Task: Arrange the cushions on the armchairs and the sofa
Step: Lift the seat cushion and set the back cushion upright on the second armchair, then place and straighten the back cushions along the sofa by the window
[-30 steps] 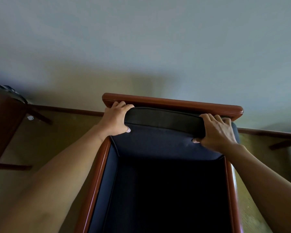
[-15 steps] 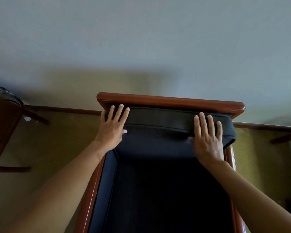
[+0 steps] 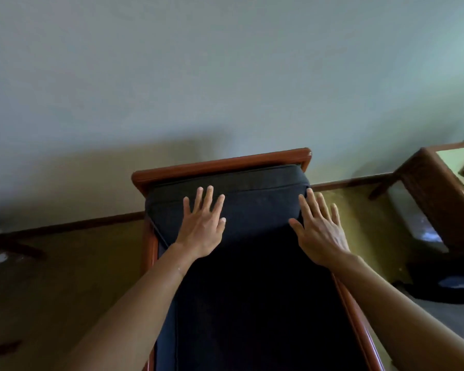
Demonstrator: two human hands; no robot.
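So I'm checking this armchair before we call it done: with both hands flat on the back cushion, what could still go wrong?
1. The right hand sits at the back cushion's edge, fingers partly off it, so pressure may be uneven and skew the cushion.
2. The cushion's right corner bulges past the wooden top rail; it might not seat squarely.
3. The left hand is open, gripping nothing, so a slumping cushion wouldn't be caught.

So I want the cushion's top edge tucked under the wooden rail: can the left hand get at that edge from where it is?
Probably yes. The left hand lies flat and open on the cushion, its fingertips just short of the top edge, with nothing between them and the rail.
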